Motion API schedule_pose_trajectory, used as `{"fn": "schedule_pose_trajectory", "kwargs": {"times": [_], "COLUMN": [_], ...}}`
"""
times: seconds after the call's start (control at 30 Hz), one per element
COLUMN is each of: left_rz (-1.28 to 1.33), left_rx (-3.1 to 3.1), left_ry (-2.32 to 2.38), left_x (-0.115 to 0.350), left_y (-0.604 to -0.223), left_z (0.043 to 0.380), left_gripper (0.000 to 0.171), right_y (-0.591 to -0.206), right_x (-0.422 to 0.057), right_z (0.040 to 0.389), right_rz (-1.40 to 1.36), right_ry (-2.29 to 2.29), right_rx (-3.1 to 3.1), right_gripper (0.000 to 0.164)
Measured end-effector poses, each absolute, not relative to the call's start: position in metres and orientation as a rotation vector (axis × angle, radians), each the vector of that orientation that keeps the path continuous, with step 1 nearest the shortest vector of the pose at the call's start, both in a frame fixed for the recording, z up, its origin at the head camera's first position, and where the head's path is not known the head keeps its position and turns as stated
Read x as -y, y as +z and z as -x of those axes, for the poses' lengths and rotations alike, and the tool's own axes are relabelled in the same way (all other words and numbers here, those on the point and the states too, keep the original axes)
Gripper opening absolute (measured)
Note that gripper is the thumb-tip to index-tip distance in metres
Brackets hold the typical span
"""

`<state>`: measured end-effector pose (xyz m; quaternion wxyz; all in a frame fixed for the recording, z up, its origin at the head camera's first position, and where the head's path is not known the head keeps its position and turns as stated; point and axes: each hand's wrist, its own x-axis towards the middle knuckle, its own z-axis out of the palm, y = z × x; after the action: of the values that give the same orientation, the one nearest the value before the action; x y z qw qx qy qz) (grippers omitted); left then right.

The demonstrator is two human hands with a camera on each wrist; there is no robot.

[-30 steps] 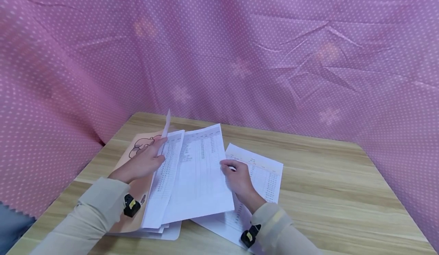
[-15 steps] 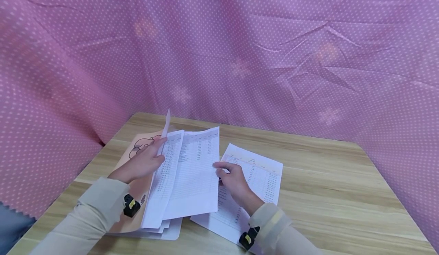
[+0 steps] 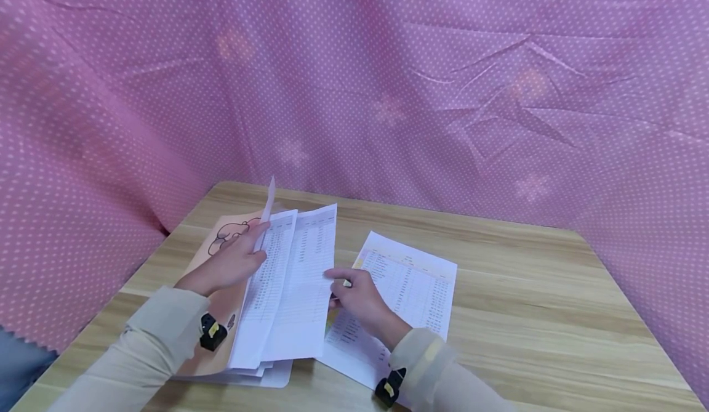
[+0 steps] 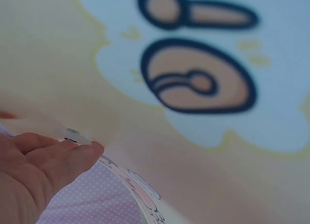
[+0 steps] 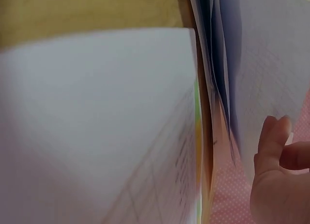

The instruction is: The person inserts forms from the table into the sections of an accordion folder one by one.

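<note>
On the left of the table stands a part-opened peach folder (image 3: 224,304) with a cartoon on its cover and white printed sheets inside. My left hand (image 3: 235,263) pinches the folder's cover edge near the top, thumb toward the sheets. In the left wrist view, fingertips of this hand (image 4: 53,158) meet at the cover's edge, beside the large cartoon drawing (image 4: 203,78). My right hand (image 3: 362,298) pinches the right edge of a printed sheet (image 3: 304,289) that juts from the folder. The right wrist view shows the thumb and fingers (image 5: 273,141) against that raised sheet (image 5: 271,54).
A loose printed sheet (image 3: 421,282) lies on the wooden table (image 3: 532,313) under my right forearm. Several more page corners (image 3: 263,369) stick out at the folder's lower edge. A pink dotted cloth (image 3: 388,92) hangs behind the table and at both sides.
My right hand has moved left, swinging the pinched sheet's right edge toward the folder. More of the loose sheet on the table now shows. The left hand keeps its place.
</note>
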<state>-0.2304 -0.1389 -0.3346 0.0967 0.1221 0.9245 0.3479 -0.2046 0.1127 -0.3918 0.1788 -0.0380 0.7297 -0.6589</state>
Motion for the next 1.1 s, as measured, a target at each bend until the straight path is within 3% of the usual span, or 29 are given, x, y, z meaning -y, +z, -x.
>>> {"fn": "schedule_pose_trajectory", "kwargs": {"times": [0.8,1.1], "left_rz": [-0.388,-0.392], "left_rx": [-2.787,-2.817], "left_ry": [0.997,0.964], "left_x": [0.138,0.138], "left_y": [-0.336,-0.333], "left_z": [0.23,0.228], "left_gripper": [0.063,0.062], "right_y": [-0.391,-0.393], "right_x": [-0.073,-0.061], "right_z": [0.201,0.205], "right_rz": [0.084,0.123], "right_ry": [-1.821,-1.935], "right_rx": [-2.052,-1.943], "right_gripper": [0.033,0.059]}}
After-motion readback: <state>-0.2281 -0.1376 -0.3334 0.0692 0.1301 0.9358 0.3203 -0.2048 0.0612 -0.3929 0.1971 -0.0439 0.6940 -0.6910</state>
